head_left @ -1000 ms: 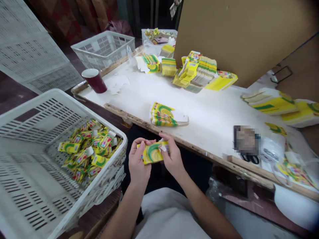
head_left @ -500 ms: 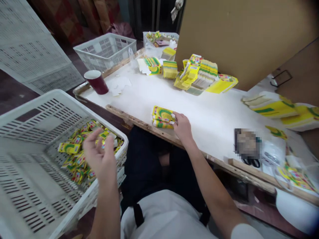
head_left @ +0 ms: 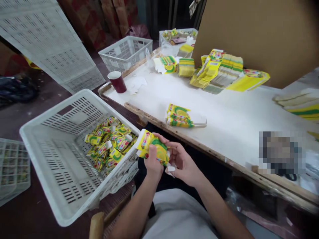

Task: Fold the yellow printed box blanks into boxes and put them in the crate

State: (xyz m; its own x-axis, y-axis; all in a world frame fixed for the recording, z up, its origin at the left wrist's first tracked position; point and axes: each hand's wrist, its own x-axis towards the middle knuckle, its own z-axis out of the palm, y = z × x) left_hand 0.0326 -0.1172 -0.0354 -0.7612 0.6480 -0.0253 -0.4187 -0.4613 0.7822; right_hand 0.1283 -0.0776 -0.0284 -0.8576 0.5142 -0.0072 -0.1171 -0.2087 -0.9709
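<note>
Yellow carton [head_left: 152, 148] partly hidden by both hands [head_left: 153, 162].

Bare forearms, white shirt, dk trousers

I see a small yellow carton [head_left: 152, 148] with a green arc and red print, still flat or only partly opened, its white end flaps showing at both ends. It sits tilted, high end to the left, held between both hands in the near middle of the scene, just right of the white crate's rim and nearer than the table edge.
</note>
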